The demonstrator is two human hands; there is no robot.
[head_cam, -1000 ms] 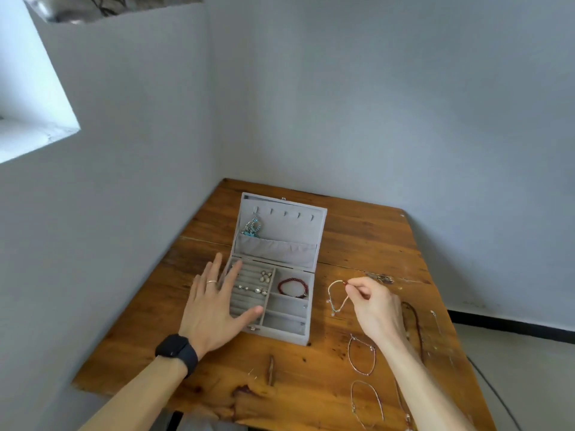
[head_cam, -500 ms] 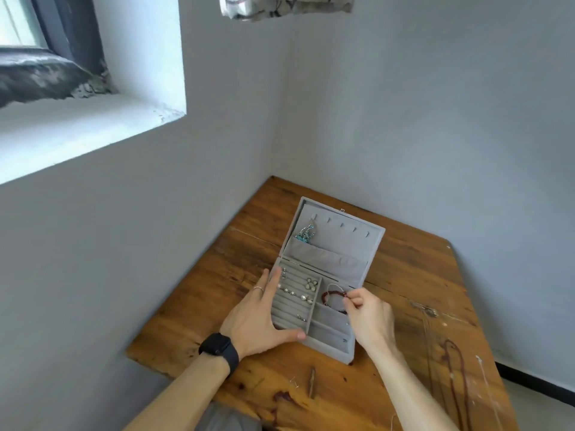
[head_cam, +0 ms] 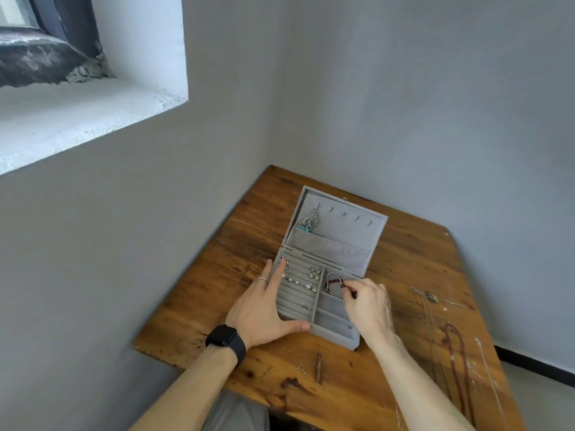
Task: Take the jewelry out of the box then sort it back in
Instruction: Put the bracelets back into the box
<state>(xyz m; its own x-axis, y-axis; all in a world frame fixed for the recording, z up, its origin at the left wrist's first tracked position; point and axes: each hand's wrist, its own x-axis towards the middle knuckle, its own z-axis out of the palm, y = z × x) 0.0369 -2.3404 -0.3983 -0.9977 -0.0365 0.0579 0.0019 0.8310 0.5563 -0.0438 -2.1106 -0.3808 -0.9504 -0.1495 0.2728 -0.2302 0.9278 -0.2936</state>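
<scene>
A grey velvet jewelry box (head_cam: 342, 234) stands with its lid up on the wooden table (head_cam: 407, 256). My left hand (head_cam: 261, 309) lies flat on the box's left side, fingers spread over the ring rows, thumb along the front edge. My right hand (head_cam: 370, 309) hovers over the right compartments, its fingertips pinched on a silver bracelet (head_cam: 333, 274) that rests in the top right compartment on a dark red bracelet (head_cam: 328, 287). Several small earrings (head_cam: 314, 273) sit in the ring rows. A turquoise necklace (head_cam: 308, 223) hangs in the lid.
A dark red bead necklace (head_cam: 460, 353) and a thin silver chain (head_cam: 431, 328) lie on the table to the right of the box. A small stud (head_cam: 301, 368) lies near the front edge. Grey walls close in on the left and behind, with a window sill (head_cam: 77, 119) up left.
My right hand carried the silver bracelet from above the table on the right into the box's top right compartment. The view swung left and up. My left hand stayed on the box.
</scene>
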